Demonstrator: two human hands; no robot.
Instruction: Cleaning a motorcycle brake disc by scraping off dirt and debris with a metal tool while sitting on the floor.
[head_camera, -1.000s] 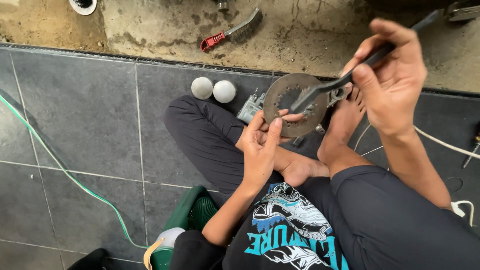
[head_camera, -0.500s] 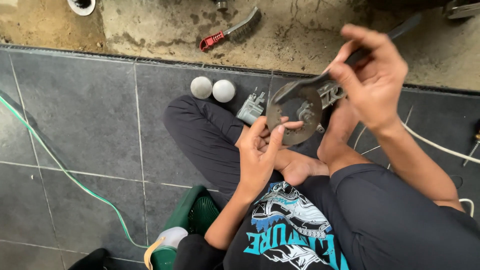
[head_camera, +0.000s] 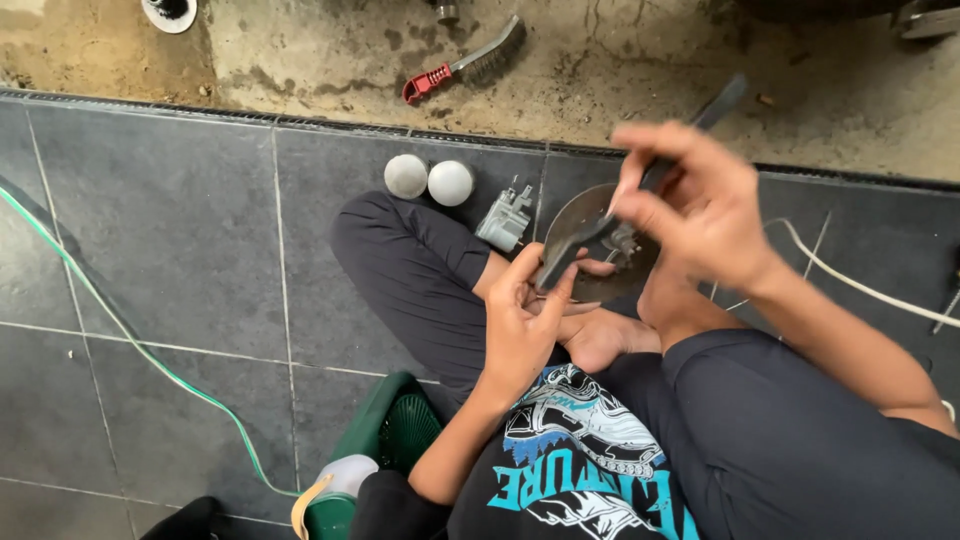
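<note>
Head view: left hand (head_camera: 525, 325) grips edge of round metal disc (head_camera: 590, 235) above crossed legs. Right hand (head_camera: 700, 205) clamped on dark flat tool (head_camera: 640, 190) laid across disc. Two white balls (head_camera: 428, 180) on floor tiles (head_camera: 150, 230); green bucket (head_camera: 385, 440) beside knee, contents unclear.

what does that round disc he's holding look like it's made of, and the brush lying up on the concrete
Round disc: probably steel, dull grey-brown, a flat thin plate with a rusty tinge. Brush: seemingly wire bristles on a metal shank, with a red handle grip, likely plastic or rubber.
</note>
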